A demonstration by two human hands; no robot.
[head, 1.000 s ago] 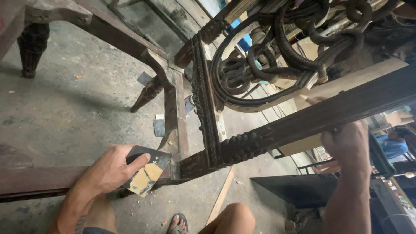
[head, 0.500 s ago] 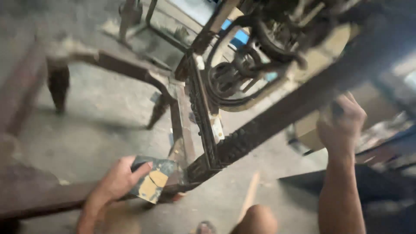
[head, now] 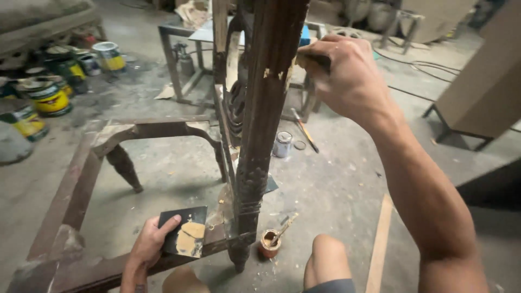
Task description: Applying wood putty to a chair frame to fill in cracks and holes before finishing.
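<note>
A dark carved wooden chair frame stands on the floor, and its tall post (head: 264, 108) rises up the middle of the view. My right hand (head: 347, 76) is high beside the post. Its fingers are closed on a small dark flat piece (head: 316, 59) that presses on the post's edge, where tan filler spots show. My left hand (head: 151, 247) is low at the seat rail (head: 81, 184). It holds a black sheet (head: 184, 232) smeared with tan filler, next to the post's foot. My knees are below.
Several paint cans (head: 49, 97) stand at the far left. On the floor are a small tin (head: 281, 144), a brush (head: 305, 130), a little pot with a stick (head: 268, 242) and a wooden slat (head: 380, 244). A metal stand (head: 179, 59) is behind and a board (head: 483, 81) leans at the right.
The view has swung, so the chair post now stands upright before me. My right hand has gone from the long rail up to the post. My left hand keeps the black sheet.
</note>
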